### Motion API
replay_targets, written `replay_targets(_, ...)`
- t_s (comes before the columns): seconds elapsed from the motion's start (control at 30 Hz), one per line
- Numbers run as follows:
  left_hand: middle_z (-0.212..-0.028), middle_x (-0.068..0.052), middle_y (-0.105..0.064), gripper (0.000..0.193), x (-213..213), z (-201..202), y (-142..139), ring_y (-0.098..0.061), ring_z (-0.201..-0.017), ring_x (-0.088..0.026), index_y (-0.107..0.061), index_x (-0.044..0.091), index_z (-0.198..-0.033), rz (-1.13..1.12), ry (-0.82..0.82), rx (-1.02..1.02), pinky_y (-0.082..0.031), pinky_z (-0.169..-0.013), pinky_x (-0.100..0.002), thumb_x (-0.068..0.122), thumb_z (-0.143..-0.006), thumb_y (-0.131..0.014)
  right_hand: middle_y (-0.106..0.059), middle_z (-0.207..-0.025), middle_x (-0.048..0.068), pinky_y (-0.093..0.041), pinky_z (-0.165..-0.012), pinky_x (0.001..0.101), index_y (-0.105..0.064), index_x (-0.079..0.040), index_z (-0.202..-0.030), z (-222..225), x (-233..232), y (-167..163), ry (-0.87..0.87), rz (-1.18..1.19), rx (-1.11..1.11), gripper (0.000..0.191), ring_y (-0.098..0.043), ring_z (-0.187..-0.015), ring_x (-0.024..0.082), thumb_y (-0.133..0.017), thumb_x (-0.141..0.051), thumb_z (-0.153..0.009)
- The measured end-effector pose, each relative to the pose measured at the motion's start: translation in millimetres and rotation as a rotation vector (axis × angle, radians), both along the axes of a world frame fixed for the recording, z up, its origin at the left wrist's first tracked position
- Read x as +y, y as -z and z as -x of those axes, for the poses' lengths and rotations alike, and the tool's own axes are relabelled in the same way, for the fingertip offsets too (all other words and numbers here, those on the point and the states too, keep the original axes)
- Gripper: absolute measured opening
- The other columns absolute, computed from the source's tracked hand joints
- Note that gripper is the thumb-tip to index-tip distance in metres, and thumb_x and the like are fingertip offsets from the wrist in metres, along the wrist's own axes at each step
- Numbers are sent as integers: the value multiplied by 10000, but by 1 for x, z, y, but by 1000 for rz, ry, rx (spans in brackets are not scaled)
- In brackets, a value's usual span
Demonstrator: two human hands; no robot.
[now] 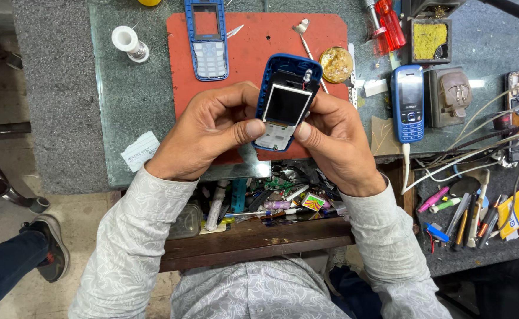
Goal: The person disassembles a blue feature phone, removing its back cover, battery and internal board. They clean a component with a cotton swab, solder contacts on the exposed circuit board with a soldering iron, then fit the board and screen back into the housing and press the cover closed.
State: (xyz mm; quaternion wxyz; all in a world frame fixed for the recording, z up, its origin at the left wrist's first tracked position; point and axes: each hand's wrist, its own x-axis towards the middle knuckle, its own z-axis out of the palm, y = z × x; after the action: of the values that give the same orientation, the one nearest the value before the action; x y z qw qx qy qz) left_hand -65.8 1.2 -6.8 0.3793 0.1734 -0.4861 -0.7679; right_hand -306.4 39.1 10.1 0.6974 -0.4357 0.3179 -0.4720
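Left hand (212, 127): curled round the left side of the opened blue phone (284, 100), thumb pressed flat on its lower edge, other fingers tucked behind the casing.
Right hand (333, 139): gripping the phone's right side, thumb tip at the lower right corner, fingers wrapped behind.
Opened blue phone: held up between both hands above the red mat (253, 47), tilted slightly right, front cover off, dark screen and white keypad sheet exposed, small clear bulb at the top edge.
Blue front cover (207, 38): lying flat on the mat's upper left, well apart from the hands.
Metal pry tool (306, 38): on the mat, just right of the phone's top.
Round brass tin (337, 64): at the mat's right edge, near the phone.
Second blue phone (407, 103): whole, resting on the tabletop (135, 100) to the right, cable plugged below.
Solder spool (129, 42): upper left on the tabletop.
Red screwdriver (389, 26): upper right.
Open drawer (259, 207): beneath the wrists, packed with small parts.
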Motion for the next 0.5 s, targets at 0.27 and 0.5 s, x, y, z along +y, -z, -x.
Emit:
replay_targets(0.27, -1315, -39, -626, 483, 2, 19, -12, -632, -1265, -159, -518, 23, -1406, 58, -222, -18, -555, -1137, -347, 108, -995, -757, -656, -1147, 29, -497, -995, 255, -648, 12, -1166, -5, 0, -2, 189, 280, 305, 156, -614, -1077, 100, -724, -78, -1063)
replay_targets(0.5, -1272, -78, -672, 592, 11, 27, -16, -685, -1235, -176, -509, -26, -1442, 132, -318, -246, -568, -1078, -366, 97, -937, -792, -632, -1002, 28, -440, -683, 207, -651, 19, -1003, -9, -1, -11, 318, 633, 796, 180, -577, -849, 76, -824, -20, -969)
